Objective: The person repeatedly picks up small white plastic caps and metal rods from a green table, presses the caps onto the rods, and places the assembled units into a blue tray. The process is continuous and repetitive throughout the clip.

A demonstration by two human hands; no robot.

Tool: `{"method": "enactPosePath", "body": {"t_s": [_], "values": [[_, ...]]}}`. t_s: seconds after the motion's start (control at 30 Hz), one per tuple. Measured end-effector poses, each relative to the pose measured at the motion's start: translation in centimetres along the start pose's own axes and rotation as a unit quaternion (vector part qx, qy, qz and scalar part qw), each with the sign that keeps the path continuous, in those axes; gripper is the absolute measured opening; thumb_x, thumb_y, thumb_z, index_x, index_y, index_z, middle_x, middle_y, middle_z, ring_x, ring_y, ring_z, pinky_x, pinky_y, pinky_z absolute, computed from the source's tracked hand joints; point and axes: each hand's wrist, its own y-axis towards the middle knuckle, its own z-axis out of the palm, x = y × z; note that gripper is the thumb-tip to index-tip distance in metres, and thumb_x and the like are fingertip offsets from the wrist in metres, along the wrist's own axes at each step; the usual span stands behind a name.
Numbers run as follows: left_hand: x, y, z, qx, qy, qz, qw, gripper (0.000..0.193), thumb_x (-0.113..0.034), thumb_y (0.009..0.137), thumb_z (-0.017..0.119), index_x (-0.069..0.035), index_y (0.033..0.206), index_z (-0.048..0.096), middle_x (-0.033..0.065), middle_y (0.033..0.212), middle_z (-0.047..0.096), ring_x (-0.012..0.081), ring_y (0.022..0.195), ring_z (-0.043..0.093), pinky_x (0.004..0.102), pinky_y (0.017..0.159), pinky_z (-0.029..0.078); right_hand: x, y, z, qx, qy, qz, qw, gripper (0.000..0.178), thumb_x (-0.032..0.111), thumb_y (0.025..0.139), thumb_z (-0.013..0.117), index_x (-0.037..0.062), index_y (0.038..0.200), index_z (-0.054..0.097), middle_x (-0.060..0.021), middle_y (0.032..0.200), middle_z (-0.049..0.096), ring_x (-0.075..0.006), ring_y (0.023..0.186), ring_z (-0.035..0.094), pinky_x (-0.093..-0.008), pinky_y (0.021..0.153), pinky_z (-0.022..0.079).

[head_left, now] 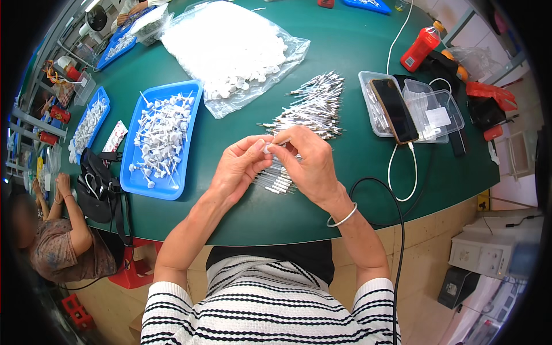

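My left hand [238, 169] pinches a small white plastic cap [266, 149] between thumb and fingertips. Against the same cap, the thumb and forefinger of my right hand [310, 161] are closed; whether they also grip a thin rod is hidden by the fingers. Under and beyond both hands spreads a pile of thin metal rods [313, 106] with white and dark ends. To the left, a blue tray [128, 172] holds many white caps with rods standing out of them. A large clear bag [299, 49] full of loose white caps lies at the far side.
On the right, a phone [394, 109] on a charging cable rests across clear plastic boxes [454, 118]. A red bottle [421, 49] stands behind them. Left are a black bag [95, 190], a smaller blue tray [103, 103] and a seated person [72, 247]. A black cable [401, 247] hangs over the table edge.
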Motion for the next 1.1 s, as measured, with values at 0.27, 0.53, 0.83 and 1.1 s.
{"method": "enactPosePath", "body": {"t_s": [0.27,0.53,0.83,1.1], "values": [[-0.2,0.0,0.0,-0.003,-0.008,0.013,1.0,0.025,-0.015,0.093,0.064,0.002,0.112,0.064,0.0068,0.096,0.067,0.011,0.084,0.066,0.0222,0.078,0.057,0.1,0.2,0.0,0.012,0.073,0.065,0.995,0.008,0.006,0.082,0.071,0.0024,0.086,0.066,-0.0071,0.077,0.065,-0.0164,0.061,0.059,-0.0286,0.053,0.047],[-0.2,-0.3,0.3,-0.007,0.091,0.134,0.987,0.024,-0.008,0.091,0.065,0.002,0.113,0.062,0.0087,0.099,0.068,0.0129,0.091,0.066,0.0266,0.084,0.056,0.4,-0.2,-0.5,0.05,0.16,0.168,0.971,0.008,0.003,0.086,0.068,-0.0019,0.092,0.065,-0.008,0.084,0.069,-0.0132,0.072,0.068,-0.0253,0.065,0.054],[0.0,-0.5,0.3,-0.009,0.158,0.229,0.96,0.026,-0.001,0.089,0.067,0.004,0.114,0.062,0.01,0.108,0.066,0.0128,0.097,0.064,0.0256,0.088,0.051,0.2,-0.2,-0.3,0.056,0.25,0.209,0.944,0.009,0.005,0.09,0.065,-0.0019,0.095,0.065,-0.0063,0.083,0.069,-0.0117,0.077,0.066,-0.0257,0.069,0.054],[-0.8,-0.8,0.6,-0.006,0.155,0.179,0.972,0.03,-0.001,0.088,0.067,0.004,0.116,0.062,0.0097,0.11,0.067,0.0119,0.097,0.064,0.0241,0.088,0.05,0.1,-0.1,-1.2,0.12,0.08,0.197,0.97,0.018,0.018,0.09,0.066,0.0013,0.096,0.066,-0.0119,0.068,0.061,-0.0154,0.055,0.054,-0.0307,0.054,0.043]]}}
